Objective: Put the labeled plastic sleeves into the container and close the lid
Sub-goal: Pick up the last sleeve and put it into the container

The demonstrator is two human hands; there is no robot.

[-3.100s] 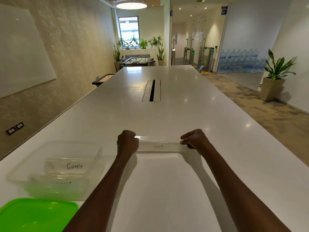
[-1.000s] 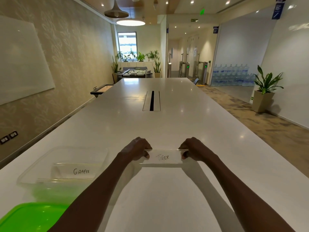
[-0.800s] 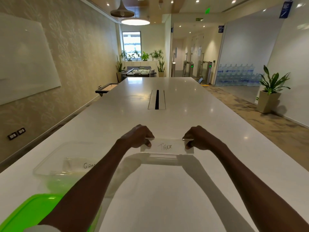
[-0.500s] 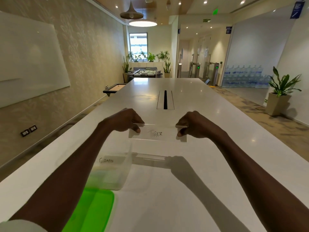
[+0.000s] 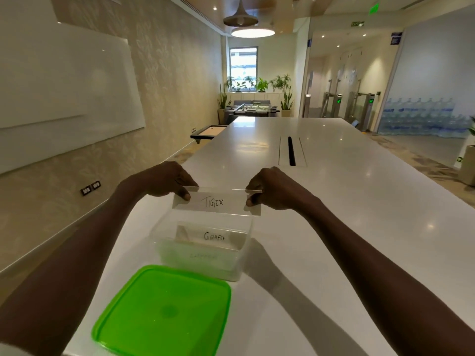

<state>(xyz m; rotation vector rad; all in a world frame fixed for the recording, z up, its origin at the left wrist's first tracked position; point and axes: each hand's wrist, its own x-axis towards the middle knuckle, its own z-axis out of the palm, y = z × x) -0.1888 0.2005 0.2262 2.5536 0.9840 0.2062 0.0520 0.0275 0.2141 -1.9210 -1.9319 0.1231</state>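
A clear plastic sleeve labeled TIGER (image 5: 217,202) hangs in the air just above the far rim of the clear container (image 5: 245,242). My left hand (image 5: 168,182) pinches its left end and my right hand (image 5: 270,187) pinches its right end. Inside the container stands a sleeve labeled GIRAFFE (image 5: 214,237), with another sleeve (image 5: 203,256) in front of it whose label is too faint to read. The green lid (image 5: 164,312) lies flat on the table, just in front of the container.
The long white table (image 5: 347,214) stretches away, with a cable slot (image 5: 291,151) down its middle. The table's left edge runs close beside the container and lid, with the wall and floor beyond it.
Both hands lifted the TIGER sleeve off the table and carried it left until it hangs over the container. The view has swung left, so container and lid now sit centred.
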